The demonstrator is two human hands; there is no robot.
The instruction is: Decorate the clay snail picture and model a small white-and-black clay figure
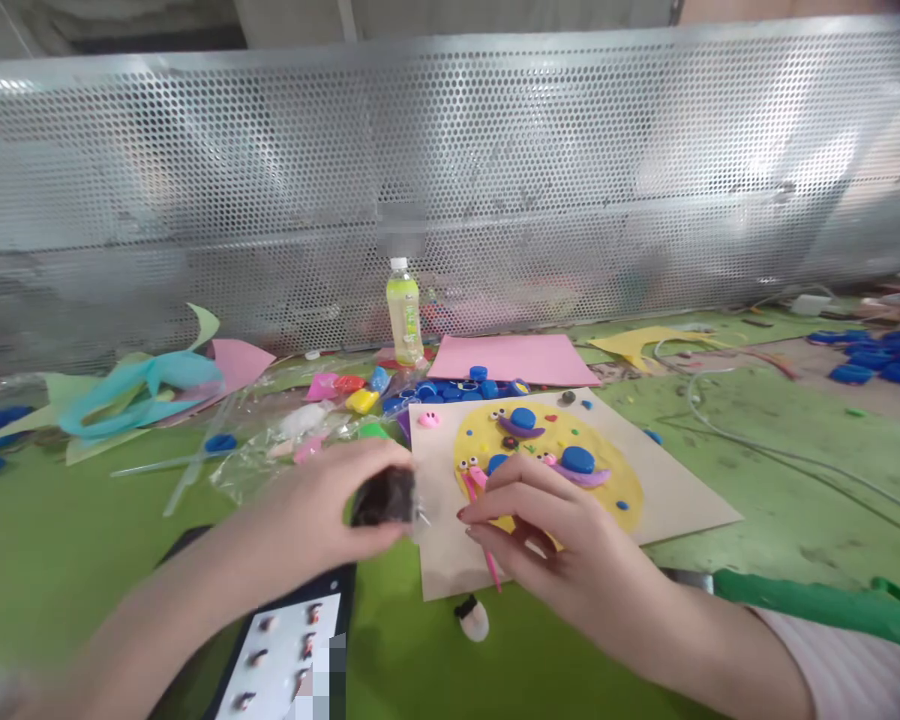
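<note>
My left hand is closed round a black lump of clay in a clear plastic wrapper. My right hand hovers over the lower part of a sheet of pale card, thumb and fingertips pinched together; what lies between them is too small to make out. A thin pink stick shows below those fingertips. On the card is a yellow clay patch bearing snails with blue caps as shells. A small white clay oval with a black top lies on the green table just below the card.
A phone showing small pictures lies under my left forearm. Behind are clay packets, blue caps, a drink bottle and pink sheets. A green-handled tool lies by my right wrist. A perforated metal panel borders the back.
</note>
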